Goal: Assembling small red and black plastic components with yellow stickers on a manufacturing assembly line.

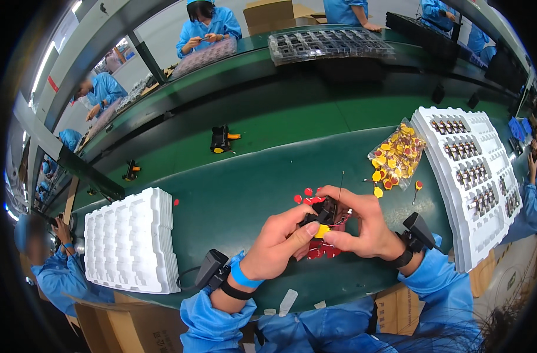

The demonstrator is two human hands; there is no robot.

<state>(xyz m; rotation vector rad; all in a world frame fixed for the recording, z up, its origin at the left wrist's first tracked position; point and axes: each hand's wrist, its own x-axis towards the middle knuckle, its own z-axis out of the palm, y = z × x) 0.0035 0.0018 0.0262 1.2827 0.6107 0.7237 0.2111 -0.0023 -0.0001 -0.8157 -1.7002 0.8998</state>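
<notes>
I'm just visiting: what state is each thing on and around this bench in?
Left hand: closed on the black device
Right hand: closed on the device's other side
Black device: held in both hands
Yellow piece: at the left thumb's tip
Clear bag: holding yellow-and-red parts, similar ones outside it
Left white trays: stacked
Right white trays: stacked, top one partly filled
Red discs: scattered on the green table

Bright indoor light, tube lamp (44,67) upper left, fisheye-bent edges, black corners

Black device (324,207) — yellow piece (322,230) — green tabletop (221,212)
</notes>
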